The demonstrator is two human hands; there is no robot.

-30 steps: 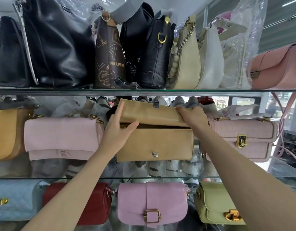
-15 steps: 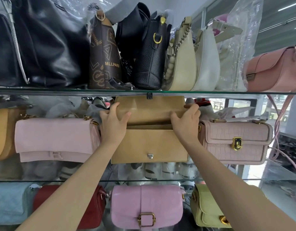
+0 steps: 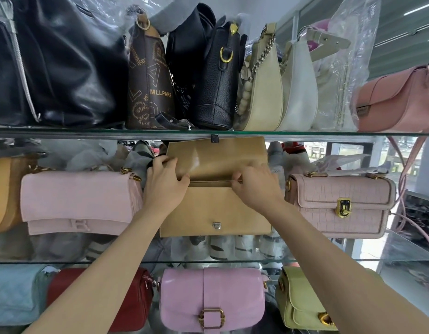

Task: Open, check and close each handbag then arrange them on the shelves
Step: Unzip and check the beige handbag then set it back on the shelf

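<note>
Risking a tip: my tan handbag [image 3: 216, 210] stands at the front edge of the middle glass shelf [image 3: 64, 262], btwn a pink bag [image 3: 78, 201] and a croc-textured pink bag [image 3: 339, 203]. A hard tug on the zip could drag it off, I judge. Right hand [image 3: 254, 186] pinches something small, prob. the zip pull, at the mouth. Left hand [image 3: 164, 182] grips the raised flap's [image 3: 218, 157] left end, fingers curled. Flap tip touches the upper shelf [image 3: 305, 135].

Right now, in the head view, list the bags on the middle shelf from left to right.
Mustard bag → pale pink flap bag → tan bag, flap up, held by the left hand and the right hand → pink croc-textured bag.
</note>
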